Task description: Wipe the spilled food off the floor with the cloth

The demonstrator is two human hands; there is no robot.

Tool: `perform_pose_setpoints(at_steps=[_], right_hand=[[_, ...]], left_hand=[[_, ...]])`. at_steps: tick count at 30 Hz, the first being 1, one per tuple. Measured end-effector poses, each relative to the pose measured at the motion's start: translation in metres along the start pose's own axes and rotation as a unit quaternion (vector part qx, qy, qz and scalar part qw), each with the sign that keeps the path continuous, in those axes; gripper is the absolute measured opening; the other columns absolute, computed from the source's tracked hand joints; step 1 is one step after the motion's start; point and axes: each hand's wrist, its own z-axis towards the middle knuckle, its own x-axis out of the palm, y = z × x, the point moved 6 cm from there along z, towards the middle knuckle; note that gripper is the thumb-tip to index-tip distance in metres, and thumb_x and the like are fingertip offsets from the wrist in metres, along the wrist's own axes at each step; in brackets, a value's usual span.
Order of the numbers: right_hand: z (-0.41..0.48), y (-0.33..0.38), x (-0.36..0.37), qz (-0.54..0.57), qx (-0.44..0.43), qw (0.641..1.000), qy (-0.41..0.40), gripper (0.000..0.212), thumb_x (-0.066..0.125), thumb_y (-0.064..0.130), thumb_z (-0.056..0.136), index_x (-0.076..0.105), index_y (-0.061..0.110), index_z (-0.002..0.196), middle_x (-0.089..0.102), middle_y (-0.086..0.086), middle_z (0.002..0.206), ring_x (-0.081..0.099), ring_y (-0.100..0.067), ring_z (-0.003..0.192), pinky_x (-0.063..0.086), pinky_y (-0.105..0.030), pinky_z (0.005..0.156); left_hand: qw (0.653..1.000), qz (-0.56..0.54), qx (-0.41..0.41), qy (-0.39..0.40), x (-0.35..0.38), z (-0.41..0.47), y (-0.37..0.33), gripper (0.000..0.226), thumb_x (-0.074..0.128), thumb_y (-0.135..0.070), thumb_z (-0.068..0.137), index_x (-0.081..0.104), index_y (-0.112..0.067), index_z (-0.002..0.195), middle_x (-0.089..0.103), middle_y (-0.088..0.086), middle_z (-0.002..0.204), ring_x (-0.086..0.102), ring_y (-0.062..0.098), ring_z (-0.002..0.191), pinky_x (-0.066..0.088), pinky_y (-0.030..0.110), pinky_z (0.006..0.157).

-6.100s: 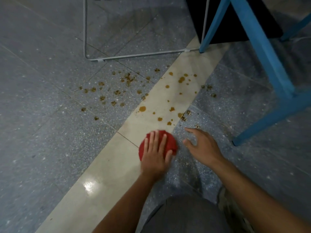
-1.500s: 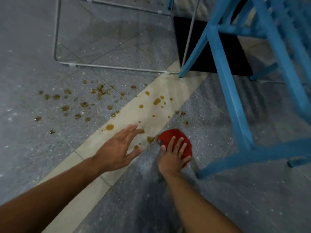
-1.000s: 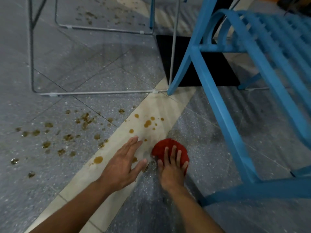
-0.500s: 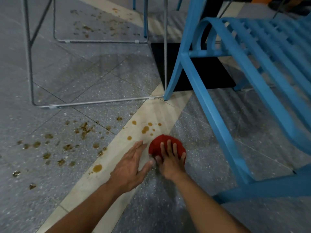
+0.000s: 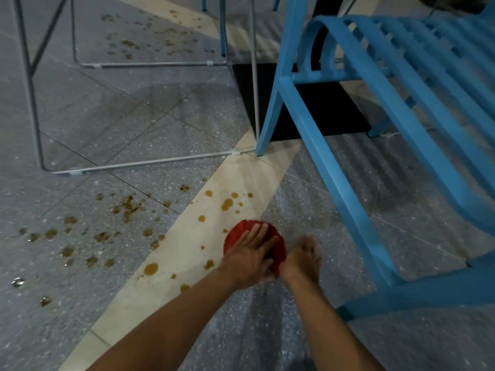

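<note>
- The left hand (image 5: 250, 257) is now lying flat over the red cloth (image 5: 242, 232), fingers spread and pressing it to the floor (image 5: 134, 135); 0.5 s ago this hand was beside the cloth and the right one was on top.
- The right hand (image 5: 302, 257) is sliding off to the right edge of the cloth, blurred; it may be touching the cloth's hem, but whether it is gripping anything I cannot tell.
- The left palm is pressing down, not closing around the fabric, so the cloth is pinned, not grasped.
- The cloth is sitting at the seam where the pale floor strip (image 5: 187, 253) meets the grey tile, near the leg of the blue chair (image 5: 340, 188).
- This looks like a hand swap: the cloth was under the left hand 6.1 s ago, under the right at 1.5 s, and is going back to the left.
- The grey tile nearer the person is looking smeared and free of crumbs, so that side is probably done.
- Brown drops (image 5: 227, 204) are lying on the strip just beyond the cloth, and 1 larger blot (image 5: 150, 268) is sitting to its near left.
- A wide scatter of crumbs (image 5: 126, 207) is spreading left across the grey tile, and more (image 5: 150, 36) far off under the wire frame (image 5: 150, 163).
- Judging by this, the left hand is better placed to sweep leftward, with most of the spill remaining.
</note>
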Motion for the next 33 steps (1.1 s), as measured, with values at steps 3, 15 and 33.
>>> perform_pose_setpoints(at_steps=[3,15,33], right_hand=[[0.007,0.007,0.007,-0.063,-0.008,0.996,0.056,0.073,0.040,0.029,0.107,-0.003,0.009,0.162,-0.008,-0.012,0.170,-0.002,-0.029,0.157,0.006,-0.051,0.126],[0.027,0.069,0.015,-0.204,-0.155,0.960,0.115,0.141,0.088,0.045,0.073,-0.018,0.009,0.159,-0.020,-0.011,0.168,-0.017,-0.042,0.153,0.010,-0.053,0.126],[0.036,0.065,0.018,-0.206,-0.185,0.957,0.089,0.143,0.088,0.052,0.071,-0.017,0.011,0.159,-0.019,-0.011,0.168,-0.011,-0.039,0.155,0.025,-0.050,0.123]], left_hand=[[0.990,0.123,0.060,0.032,0.017,0.019,-0.004,0.070,0.010,-0.062,0.108,0.014,-0.031,0.171,-0.007,0.007,0.180,-0.021,0.037,0.163,-0.005,0.061,0.132],[0.993,0.057,-0.076,-0.075,-0.009,0.071,0.076,0.068,0.019,-0.058,0.112,0.003,-0.031,0.172,-0.008,0.014,0.180,-0.010,0.038,0.165,-0.004,0.061,0.132],[0.990,0.090,-0.026,-0.103,-0.023,0.053,0.124,0.061,0.017,-0.054,0.112,0.016,-0.038,0.171,0.012,0.003,0.180,0.006,0.031,0.167,0.007,0.057,0.133]])
